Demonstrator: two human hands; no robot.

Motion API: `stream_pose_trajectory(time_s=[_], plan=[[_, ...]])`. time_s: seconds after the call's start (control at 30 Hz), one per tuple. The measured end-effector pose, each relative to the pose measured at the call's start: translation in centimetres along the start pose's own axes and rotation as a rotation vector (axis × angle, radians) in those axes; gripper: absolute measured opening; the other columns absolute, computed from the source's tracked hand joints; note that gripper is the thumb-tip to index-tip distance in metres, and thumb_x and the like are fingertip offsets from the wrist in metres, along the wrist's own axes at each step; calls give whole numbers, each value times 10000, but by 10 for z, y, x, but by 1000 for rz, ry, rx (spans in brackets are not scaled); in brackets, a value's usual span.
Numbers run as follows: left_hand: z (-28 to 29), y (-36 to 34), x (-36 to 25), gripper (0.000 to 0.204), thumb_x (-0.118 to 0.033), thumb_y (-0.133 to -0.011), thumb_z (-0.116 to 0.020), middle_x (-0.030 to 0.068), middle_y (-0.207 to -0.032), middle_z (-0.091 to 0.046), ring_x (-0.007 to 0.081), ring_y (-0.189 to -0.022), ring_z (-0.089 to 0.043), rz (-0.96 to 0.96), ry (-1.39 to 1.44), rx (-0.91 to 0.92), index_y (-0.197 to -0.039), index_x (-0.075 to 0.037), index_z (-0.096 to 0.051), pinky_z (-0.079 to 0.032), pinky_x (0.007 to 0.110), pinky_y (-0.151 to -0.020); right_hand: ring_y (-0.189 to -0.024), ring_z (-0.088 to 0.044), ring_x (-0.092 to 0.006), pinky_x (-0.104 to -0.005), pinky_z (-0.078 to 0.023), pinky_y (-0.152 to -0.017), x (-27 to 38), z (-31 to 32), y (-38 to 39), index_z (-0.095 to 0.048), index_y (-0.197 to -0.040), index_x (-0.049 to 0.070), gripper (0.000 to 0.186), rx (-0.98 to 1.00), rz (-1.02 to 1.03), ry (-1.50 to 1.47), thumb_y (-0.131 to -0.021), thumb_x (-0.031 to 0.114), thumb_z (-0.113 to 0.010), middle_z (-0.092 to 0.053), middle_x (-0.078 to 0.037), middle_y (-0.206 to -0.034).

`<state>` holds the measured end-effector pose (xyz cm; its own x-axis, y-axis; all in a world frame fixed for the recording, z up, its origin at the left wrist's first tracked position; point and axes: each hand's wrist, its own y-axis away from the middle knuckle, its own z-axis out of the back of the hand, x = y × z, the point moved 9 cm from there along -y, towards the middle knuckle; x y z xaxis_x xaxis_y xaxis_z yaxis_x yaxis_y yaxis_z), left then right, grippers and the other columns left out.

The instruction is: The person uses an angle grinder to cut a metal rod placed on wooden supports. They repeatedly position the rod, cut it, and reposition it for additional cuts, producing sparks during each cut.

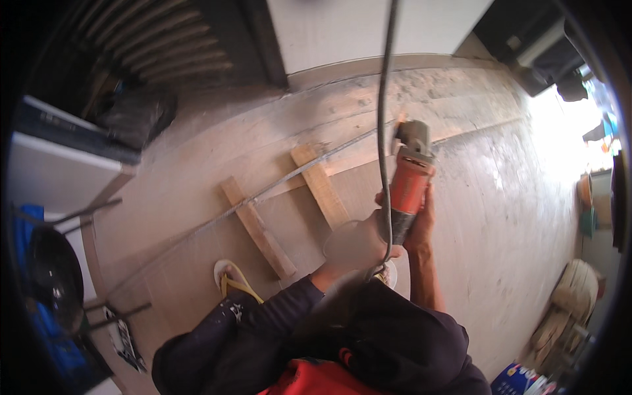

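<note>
I hold a red and grey angle grinder with its head pointing away from me, at a grey metal rod lying across two wooden pieces. A small orange glow shows beside the disc. My right hand is closed round the grinder's right side. My left hand grips its left side and rear, partly hidden by the cord and a blurred patch. The dark cord runs up past the tool. My foot in a yellow-strapped sandal is left of the wood.
A dusty floor surrounds me. A white panel and dark grille border the top. Blue items with a black round object and metal bars stand left. A bright opening, wooden chunks and a blue bag are at right.
</note>
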<state>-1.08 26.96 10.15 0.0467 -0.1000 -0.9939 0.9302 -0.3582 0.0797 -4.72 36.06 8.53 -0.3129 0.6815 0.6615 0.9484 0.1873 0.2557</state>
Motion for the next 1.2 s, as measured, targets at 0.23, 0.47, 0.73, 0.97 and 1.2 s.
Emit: stream_pose_trajectory(time_s=[0.23, 0.47, 0.73, 0.97, 1.2], plan=[[-5, 12, 0, 694, -254, -622, -764, 297, -946, -629, 364, -930, -657, 304, -89, 108, -1109, 132, -454, -513, 399, -825, -999, -604, -340, -462, -519, -844, 2, -1, 11, -366, -1356, -33, 725, 126, 52, -310, -962, 576, -340, -559, -255, -1156], [-21, 18, 14, 720, -224, -646, -744, 322, -868, -631, 411, -858, -663, 298, -115, 114, -1131, 177, -395, -531, 402, -769, -818, -623, -326, -447, -535, -739, -4, 3, 16, -445, -1231, -31, 696, 12, 35, -299, -952, 600, -347, -589, -218, -970], [-15, 20, 18, 829, -220, -629, -768, 306, -1028, -610, 361, -980, -640, 258, 20, 113, -1257, 142, -366, -500, 394, -850, -865, -623, -344, -470, -524, -816, -12, 51, 8, -435, -1266, -45, 724, -186, 24, -139, -932, 596, -402, -587, -225, -1010], [-13, 15, 6, 613, -164, -663, -760, 104, -1058, -596, 205, -985, -599, 85, 616, 187, -1193, 13, -508, -491, 341, -837, -1200, -527, -400, -466, -465, -994, -34, -25, 22, -332, -1364, -74, 926, 364, -96, -104, -702, 417, -754, -530, -310, -1245], [54, 8, 38, 405, -254, -773, -749, 64, -861, -649, 153, -842, -621, 46, 195, 80, -1032, 32, -626, -504, 313, -711, -1027, -639, -342, -433, -522, -913, -30, -50, -17, -523, -1150, -104, 620, 173, -116, 344, -676, 241, -726, -632, -262, -1085]])
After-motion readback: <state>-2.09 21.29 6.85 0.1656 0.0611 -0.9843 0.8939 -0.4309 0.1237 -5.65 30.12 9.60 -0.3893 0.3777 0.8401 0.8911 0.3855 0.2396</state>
